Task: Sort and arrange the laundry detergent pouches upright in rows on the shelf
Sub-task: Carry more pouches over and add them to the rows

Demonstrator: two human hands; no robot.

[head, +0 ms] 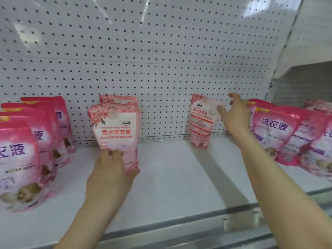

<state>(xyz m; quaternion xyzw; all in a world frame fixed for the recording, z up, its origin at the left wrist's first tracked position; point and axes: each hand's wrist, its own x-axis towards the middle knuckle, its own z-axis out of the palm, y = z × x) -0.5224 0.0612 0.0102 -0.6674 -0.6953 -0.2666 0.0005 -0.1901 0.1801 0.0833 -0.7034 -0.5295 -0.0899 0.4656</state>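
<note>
My left hand (pixel 112 171) grips the lower part of a light pink floral pouch (pixel 115 130) that stands upright at the front of a short row of like pouches (pixel 119 100) near the shelf's middle. My right hand (pixel 235 115) is spread beside a lone light pink pouch (pixel 200 123) that stands tilted against the pegboard with its back label facing me. The thumb touches its upper right corner; the fingers are straight. On the left stands a row of deep pink pouches (pixel 21 151). More deep pink pouches (pixel 280 133) lean together on the right.
The white shelf board (pixel 170 169) has bare room between the two light pink groups. A white pegboard (pixel 161 60) forms the back wall. A metal price rail (pixel 197 229) runs along the front edge. Another shelf bay (pixel 305 74) opens at the far right.
</note>
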